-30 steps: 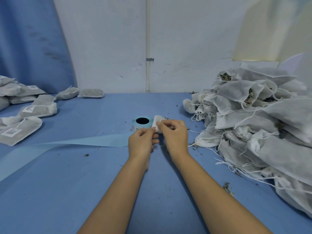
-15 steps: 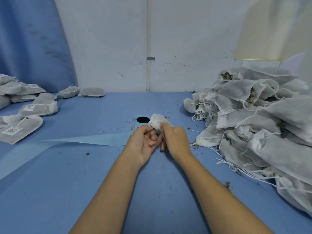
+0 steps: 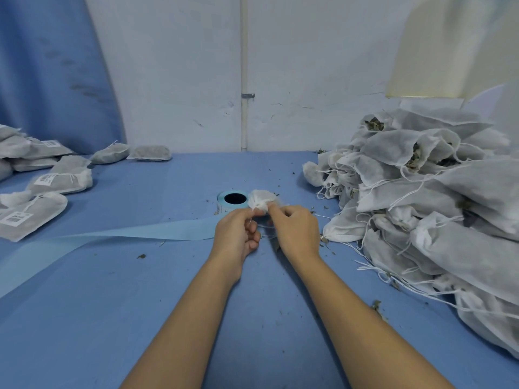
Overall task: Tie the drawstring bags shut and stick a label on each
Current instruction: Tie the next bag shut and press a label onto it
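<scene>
A white drawstring bag [image 3: 262, 199] lies at the table's middle, its gathered mouth toward me; most of it is hidden behind my hands. My left hand [image 3: 236, 234] pinches the thin white string at the bag's mouth, fingers curled. My right hand [image 3: 295, 230] pinches the string on the other side, close against the bag. Just behind the bag stands a blue label roll [image 3: 231, 202], its bare backing strip [image 3: 112, 240] trailing left across the table.
A tall heap of untied white bags [image 3: 438, 209] with loose strings fills the right side. Tied, labelled bags [image 3: 31, 214] lie at the far left. Dried leaf crumbs dot the blue table [image 3: 140, 318]. A white wall stands behind.
Both hands have stayed at the bag's mouth and shifted slightly apart along the string. The bag's gathered top now bunches tighter between them.
</scene>
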Demonstrator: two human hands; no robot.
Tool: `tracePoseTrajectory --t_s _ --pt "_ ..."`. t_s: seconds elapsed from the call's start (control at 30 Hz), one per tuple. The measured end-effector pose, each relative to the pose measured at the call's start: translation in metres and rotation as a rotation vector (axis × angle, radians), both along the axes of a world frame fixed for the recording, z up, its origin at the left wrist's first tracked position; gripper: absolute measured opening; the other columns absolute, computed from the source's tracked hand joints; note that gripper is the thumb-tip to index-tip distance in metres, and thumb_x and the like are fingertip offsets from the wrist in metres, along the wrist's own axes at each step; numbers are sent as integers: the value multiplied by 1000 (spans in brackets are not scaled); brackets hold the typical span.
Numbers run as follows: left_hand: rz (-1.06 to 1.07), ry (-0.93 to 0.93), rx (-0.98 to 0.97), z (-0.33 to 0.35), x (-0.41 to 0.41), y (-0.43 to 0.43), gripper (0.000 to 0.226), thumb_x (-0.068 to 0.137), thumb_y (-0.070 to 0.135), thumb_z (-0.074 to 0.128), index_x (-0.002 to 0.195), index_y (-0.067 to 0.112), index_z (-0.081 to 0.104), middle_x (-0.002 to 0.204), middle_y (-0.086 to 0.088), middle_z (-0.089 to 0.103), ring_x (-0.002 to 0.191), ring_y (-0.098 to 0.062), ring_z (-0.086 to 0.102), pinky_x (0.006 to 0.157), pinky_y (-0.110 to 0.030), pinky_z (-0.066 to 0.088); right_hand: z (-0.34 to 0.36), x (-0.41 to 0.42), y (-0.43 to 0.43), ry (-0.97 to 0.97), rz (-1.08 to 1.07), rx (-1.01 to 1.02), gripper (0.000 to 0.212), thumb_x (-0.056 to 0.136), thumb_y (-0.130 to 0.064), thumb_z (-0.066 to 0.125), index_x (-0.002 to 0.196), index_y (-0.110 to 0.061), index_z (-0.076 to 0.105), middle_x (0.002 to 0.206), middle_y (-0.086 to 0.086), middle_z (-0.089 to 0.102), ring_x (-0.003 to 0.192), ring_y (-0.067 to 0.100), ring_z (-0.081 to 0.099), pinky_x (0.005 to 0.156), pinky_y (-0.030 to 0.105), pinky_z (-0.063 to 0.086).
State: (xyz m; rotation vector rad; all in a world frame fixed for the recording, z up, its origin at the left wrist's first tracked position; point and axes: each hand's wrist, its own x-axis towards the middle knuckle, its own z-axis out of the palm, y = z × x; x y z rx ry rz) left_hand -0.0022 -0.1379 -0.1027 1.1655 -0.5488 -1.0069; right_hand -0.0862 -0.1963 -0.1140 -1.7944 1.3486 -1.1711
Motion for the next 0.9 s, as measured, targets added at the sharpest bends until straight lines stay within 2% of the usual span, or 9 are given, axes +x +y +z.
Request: tracePoseTrajectory --t_s 0.1,0.17,0.3,0.4,0.5,0.63,0.8,0.83,0.9 --pt "-50 -19 -32 -1 -3 0 25 90 4 39 88 11 63 51 1 42 40 -10 37 45 -22 28 4 2 5 -196 114 126 41 80 -36 47 53 -13 67 61 2 69 68 19 64 69 33 48" --pt "-70 -68 -26 -2 -5 -1 28 90 2 36 92 14 61 50 2 41 39 -9 33 42 -21 24 4 6 8 -226 148 127 34 78 -32 50 61 -8 67 64 9 68 64 21 61 67 34 47" --pt "-107 -127 -11 -3 -6 -1 25 91 4 37 95 16 59 47 5 37 39 -9 30 40 -22 21 2 7 8 -348 231 199 30 78 -14 58 48 -17 64 53 5 61 57 16 53 61 33 44" --pt "-109 -130 -17 -2 -7 -2 33 89 -2 33 98 17 58 43 9 35 38 -7 27 38 -18 20 4 7 7 -454 243 266 26 77 -9 60 54 -18 69 67 12 66 67 24 58 67 40 48" --pt "-100 -149 -6 -1 -11 -3 37 85 -9 28 93 15 55 39 12 31 35 -5 20 38 -19 15 7 7 5 -549 199 346 22 76 -6 58 58 -12 68 63 7 66 60 17 57 59 27 46" --pt "-105 -161 7 0 -15 -3 38 84 -9 27 105 9 55 35 13 32 32 -4 21 34 -17 16 12 3 1 -677 180 483 21 79 -2 53 63 -7 66 53 1 64 47 8 55 45 15 43" --pt "-62 -124 22 -3 -15 -3 35 87 -5 36 115 10 50 38 11 37 33 -5 28 35 -18 24 12 2 -1 -795 252 619 17 83 -4 52 71 -5 65 63 4 68 61 11 62 62 21 51" --pt "-30 -167 39 -5 -13 -3 31 89 -2 40 116 11 49 43 8 42 36 -6 33 39 -19 28 12 0 -2 -814 290 646 16 85 -6 52 74 -6 64 67 4 68 66 12 64 69 23 52" --pt "52 -440 85 -11 -7 -2 21 92 11 48 113 13 51 59 2 50 48 -8 44 48 -19 33 10 -2 -4 -821 362 663 15 88 -9 51 79 -7 63 70 3 69 76 15 65 80 27 53"
